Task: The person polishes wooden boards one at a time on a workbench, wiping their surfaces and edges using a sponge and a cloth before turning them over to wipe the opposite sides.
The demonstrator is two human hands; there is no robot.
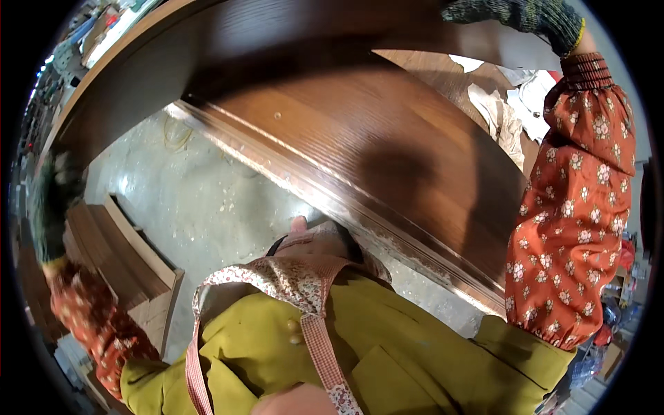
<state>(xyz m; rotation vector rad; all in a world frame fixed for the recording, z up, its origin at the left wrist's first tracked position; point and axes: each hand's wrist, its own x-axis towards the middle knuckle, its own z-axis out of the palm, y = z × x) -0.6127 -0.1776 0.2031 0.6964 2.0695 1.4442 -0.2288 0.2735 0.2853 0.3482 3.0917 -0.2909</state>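
A long dark brown wooden panel is raised at a tilt across the top of the view, between my two hands. My left hand, in a dark knit glove, grips its left end; the fingers are blurred. At the upper right my right hand, in a green-grey knit glove, is closed over the panel's other end, and part of its grip is cut off by the view's edge. Beneath the raised panel lies a wide wood-grain board with a grooved, light-catching near edge.
Several brown boards are stacked at the lower left on the grey concrete floor. Crumpled paper lies at the right beyond the wood-grain board. Cluttered goods line both far sides.
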